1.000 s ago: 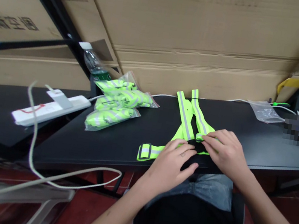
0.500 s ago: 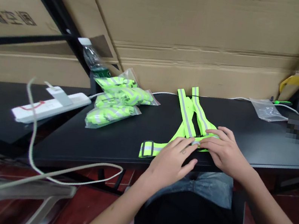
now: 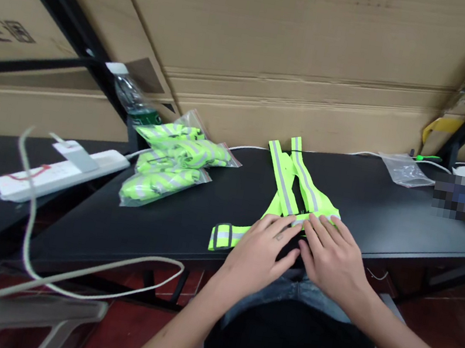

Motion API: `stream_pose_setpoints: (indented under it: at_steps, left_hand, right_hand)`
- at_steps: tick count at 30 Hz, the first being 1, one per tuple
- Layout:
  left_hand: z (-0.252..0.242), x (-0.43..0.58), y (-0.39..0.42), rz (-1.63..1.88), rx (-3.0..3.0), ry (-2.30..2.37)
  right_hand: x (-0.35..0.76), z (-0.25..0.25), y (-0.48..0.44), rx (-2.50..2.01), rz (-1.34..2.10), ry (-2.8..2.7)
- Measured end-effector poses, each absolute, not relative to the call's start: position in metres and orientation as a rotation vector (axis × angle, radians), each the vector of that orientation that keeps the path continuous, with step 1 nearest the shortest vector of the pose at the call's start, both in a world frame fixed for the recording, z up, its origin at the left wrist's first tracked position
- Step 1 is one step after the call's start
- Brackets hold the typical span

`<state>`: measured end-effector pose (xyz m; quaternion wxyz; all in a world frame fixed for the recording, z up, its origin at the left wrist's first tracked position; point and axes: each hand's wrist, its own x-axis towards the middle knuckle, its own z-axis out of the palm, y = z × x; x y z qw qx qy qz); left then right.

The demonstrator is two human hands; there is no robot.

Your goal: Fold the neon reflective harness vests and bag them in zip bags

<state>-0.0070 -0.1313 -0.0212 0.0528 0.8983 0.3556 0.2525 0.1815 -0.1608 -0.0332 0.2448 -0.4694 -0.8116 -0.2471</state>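
A neon-yellow reflective vest (image 3: 282, 176) made of straps with grey stripes lies on the black table, its two shoulder straps pointing away from me. My left hand (image 3: 259, 251) rests on the waist strap, fingers stretched out, with the buckled end poking out to its left. Beside it my right hand (image 3: 331, 251) lies flat on the right part of the same strap, fingers extended. The fingertips of both hands cover part of the strap. Neither hand is closed around it.
Several clear bags of folded reflective vests (image 3: 164, 180) are piled at the left. Behind them leans a plastic bottle (image 3: 132, 95). A white power strip (image 3: 61, 172) and a loose cable (image 3: 30, 223) are farther left. An empty plastic bag (image 3: 405, 169) lies at the back right.
My right hand has gone from bent fingers at the strap to lying flatter on it, nearer my body. My left hand stays on the strap. The view has shifted slightly.
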Motion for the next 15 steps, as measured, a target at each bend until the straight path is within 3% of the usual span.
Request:
stream_pose_setpoints:
  at_steps: [15]
  left_hand:
    - [-0.02,-0.003,-0.134,0.71,2.75,1.17]
  right_hand:
    - [0.211,-0.042,-0.164,-1.401,-0.375,-2.29]
